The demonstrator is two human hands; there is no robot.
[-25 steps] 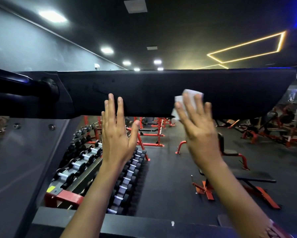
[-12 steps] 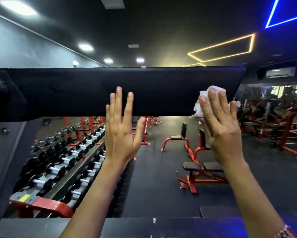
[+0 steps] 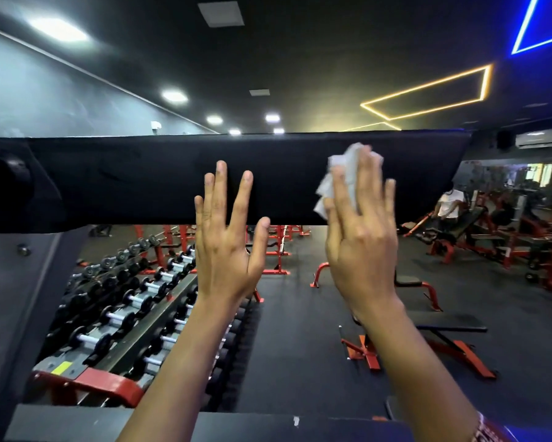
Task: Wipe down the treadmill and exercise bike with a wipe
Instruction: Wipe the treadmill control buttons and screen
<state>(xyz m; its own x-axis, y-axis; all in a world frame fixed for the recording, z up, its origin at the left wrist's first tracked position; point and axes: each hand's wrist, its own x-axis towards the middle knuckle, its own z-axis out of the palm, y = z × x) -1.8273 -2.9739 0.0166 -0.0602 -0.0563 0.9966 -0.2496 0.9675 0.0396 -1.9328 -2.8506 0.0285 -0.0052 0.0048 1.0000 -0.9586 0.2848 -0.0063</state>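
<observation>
Far left: a grey upright (image 3: 13,298) meets the left end of a wide black panel (image 3: 124,180), which spans the view at head height and blocks the far wall. Below the panel, a dumbbell rack (image 3: 115,314) with a red frame runs back along the floor. Centre to right: red-framed benches (image 3: 427,342) stand on the dark floor. Far right: a person in a white shirt (image 3: 448,202) stands among further machines.

Left hand (image 3: 227,247): raised, fingers straight and spread, fingertips over the panel's lower edge, grasping nothing. The white wipe (image 3: 335,180), crumpled, lies against the panel face near its right end. Right hand (image 3: 361,237): raised, fingers straight and together, pressing the wipe flat to the panel rather than clenching it; the fingertips are blurred.
</observation>
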